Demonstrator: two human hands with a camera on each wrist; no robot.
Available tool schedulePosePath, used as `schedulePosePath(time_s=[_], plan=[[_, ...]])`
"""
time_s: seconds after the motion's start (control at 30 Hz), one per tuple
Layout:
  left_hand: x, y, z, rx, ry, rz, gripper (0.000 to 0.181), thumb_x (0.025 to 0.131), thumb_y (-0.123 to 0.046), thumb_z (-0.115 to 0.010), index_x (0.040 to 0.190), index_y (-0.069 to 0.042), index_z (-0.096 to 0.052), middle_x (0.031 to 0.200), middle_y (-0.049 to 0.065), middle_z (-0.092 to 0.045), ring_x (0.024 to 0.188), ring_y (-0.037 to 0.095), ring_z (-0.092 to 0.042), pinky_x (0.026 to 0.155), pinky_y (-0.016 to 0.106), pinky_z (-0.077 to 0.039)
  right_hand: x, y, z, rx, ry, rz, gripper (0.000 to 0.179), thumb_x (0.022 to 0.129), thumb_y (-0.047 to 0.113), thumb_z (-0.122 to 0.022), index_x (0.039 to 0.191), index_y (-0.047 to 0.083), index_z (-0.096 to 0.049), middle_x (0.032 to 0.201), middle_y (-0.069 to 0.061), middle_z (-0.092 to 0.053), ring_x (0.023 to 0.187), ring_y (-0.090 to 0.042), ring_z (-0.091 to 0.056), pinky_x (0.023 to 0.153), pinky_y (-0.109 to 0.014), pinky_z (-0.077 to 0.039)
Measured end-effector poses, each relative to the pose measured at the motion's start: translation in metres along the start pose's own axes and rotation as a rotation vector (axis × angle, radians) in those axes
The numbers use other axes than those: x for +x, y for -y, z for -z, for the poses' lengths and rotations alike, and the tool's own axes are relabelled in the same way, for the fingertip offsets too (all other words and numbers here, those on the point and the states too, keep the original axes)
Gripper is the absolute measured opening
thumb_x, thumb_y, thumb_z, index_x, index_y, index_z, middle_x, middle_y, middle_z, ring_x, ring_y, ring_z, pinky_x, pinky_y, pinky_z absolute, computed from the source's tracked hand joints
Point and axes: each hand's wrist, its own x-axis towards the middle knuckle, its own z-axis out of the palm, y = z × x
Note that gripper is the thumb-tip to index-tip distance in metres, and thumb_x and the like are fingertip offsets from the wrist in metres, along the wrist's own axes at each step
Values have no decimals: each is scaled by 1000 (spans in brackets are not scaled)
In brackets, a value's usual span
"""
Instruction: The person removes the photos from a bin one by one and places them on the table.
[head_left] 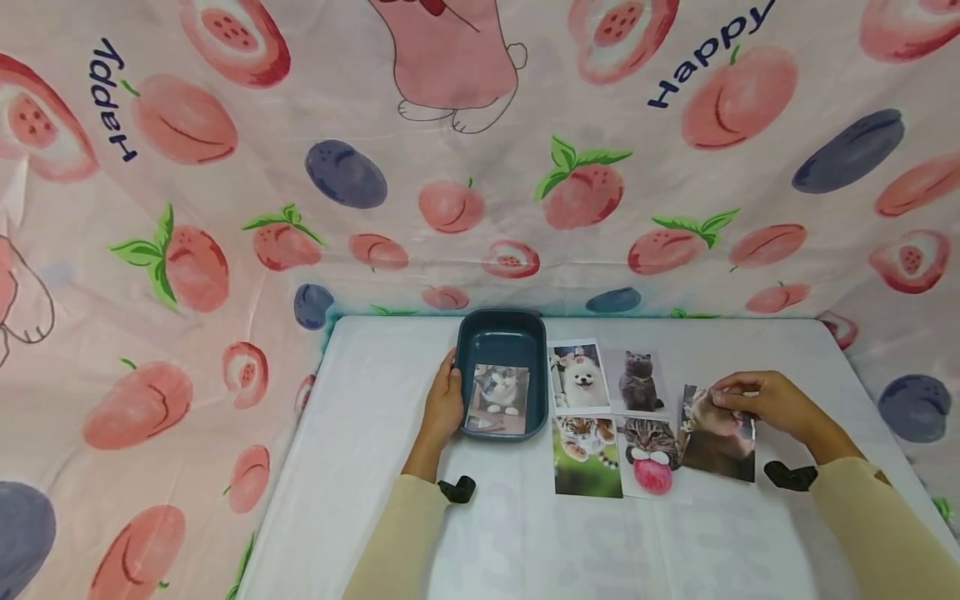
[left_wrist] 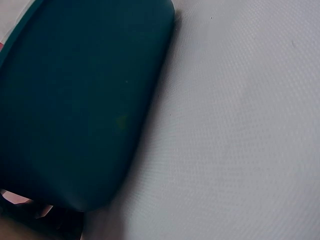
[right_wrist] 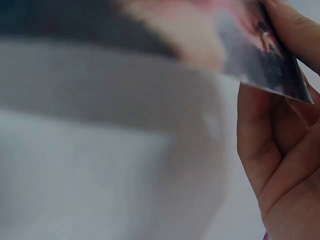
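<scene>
My left hand [head_left: 444, 400] grips the left side of a dark teal rectangular tray [head_left: 537, 375], thumb at the rim; the tray's outer wall [left_wrist: 85, 100] fills much of the left wrist view. Inside the tray lies a photo card of a grey-and-white kitten [head_left: 498, 398]. With thumb and fingers, my right hand [head_left: 765, 404] pinches the edge of a dark photo card [head_left: 716, 454] with a pale, pinkish animal. In the right wrist view this card [right_wrist: 200, 30] is raised over the white surface, casting a shadow. Its left edge overlaps the cat-and-pink-ball card [head_left: 651, 457].
Between tray and right hand lie cards of a white dog [head_left: 580, 377], a grey cat [head_left: 640, 382] and a tiger cub [head_left: 587, 458]. All rest on a white-covered table [head_left: 525, 550]. A fruit-patterned cloth [head_left: 480, 225] hangs behind and along the sides.
</scene>
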Motion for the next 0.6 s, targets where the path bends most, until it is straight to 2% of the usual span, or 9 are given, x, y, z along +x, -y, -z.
schedulePosePath(time_s=[0.17, 0.37, 0.6], plan=[[0, 2, 0, -4, -3, 3, 50, 113, -31, -33, 162, -25, -30, 168, 6, -31, 156, 32, -25, 126, 56, -22, -3, -11, -7, -26, 24, 2, 30, 94, 28, -75, 112, 4, -76, 89, 1, -72, 76, -5, -60, 65, -25, -51], [1, 3, 0, -2, 3, 10, 50, 113, -33, -32, 162, -26, -29, 168, 5, -30, 156, 31, -24, 126, 56, -21, -6, -18, -15, -30, 48, 12, 29, 93, 27, -76, 111, 5, -77, 96, 0, -77, 79, -3, -63, 67, -25, -54], [0, 1, 1, -1, 3, -9, 50, 113, -30, -34, 162, -23, -30, 167, 8, -32, 155, 34, -26, 125, 57, -23, -8, -14, -20, -133, 26, 49, 27, 92, 28, -77, 108, 7, -78, 101, -5, -78, 82, 5, -62, 70, -22, -53]])
